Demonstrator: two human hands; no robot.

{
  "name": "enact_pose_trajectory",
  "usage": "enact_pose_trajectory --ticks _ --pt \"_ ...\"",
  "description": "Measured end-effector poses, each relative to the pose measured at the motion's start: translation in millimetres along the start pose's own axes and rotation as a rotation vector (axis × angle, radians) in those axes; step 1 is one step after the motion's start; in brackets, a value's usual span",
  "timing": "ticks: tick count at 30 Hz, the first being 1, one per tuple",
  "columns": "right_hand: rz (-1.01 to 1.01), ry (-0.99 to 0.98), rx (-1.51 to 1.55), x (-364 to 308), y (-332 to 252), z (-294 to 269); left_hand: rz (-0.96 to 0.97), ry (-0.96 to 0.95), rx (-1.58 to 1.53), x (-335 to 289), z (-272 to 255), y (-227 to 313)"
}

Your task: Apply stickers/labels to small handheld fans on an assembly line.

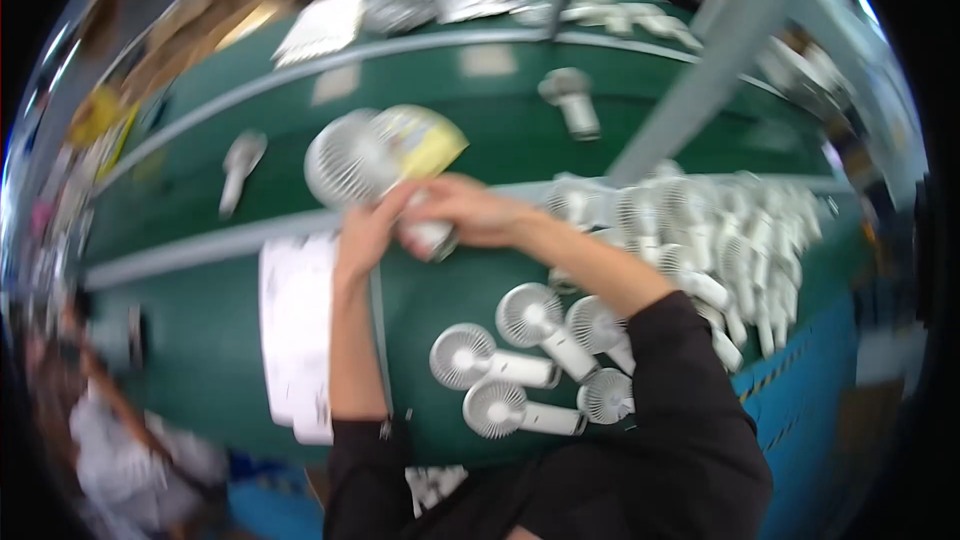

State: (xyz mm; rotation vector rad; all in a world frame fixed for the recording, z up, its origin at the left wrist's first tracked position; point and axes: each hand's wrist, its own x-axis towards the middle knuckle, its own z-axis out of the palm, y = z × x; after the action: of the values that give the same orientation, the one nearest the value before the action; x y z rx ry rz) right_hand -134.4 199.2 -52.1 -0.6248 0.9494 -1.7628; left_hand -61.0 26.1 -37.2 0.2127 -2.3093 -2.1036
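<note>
In front of me, above the bench edge, I hold a white handheld fan (345, 162) with its round grille tilted up to the left. My left hand (368, 232) is closed around the fan's handle from the left. My right hand (468, 212) closes on the same handle from the right, and the handle's lower end shows below the fingers. Something yellow and white, like a card or label (428, 138), sits against the right side of the fan head; motion blur hides how it is attached. Several white fans (530, 315) lie on the green bench below my right forearm.
A large pile of white fans (735, 240) covers the bench at right. White paper sheets (297, 335) lie left of my left forearm. Beyond a grey rail, a green conveyor carries two single fans (240, 168). A slanted grey post (700, 90) rises at right. Another person (140, 450) is at lower left.
</note>
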Motion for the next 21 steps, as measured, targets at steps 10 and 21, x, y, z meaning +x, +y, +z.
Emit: enact_pose_trajectory --ticks 10,21 --pt "-0.109 0.167 -0.146 -5 -8 20 0.237 0.171 -0.504 0 32 16" --pt "-0.265 0.251 -0.308 -2 27 29 0.195 0.425 -0.516 3 45 10"
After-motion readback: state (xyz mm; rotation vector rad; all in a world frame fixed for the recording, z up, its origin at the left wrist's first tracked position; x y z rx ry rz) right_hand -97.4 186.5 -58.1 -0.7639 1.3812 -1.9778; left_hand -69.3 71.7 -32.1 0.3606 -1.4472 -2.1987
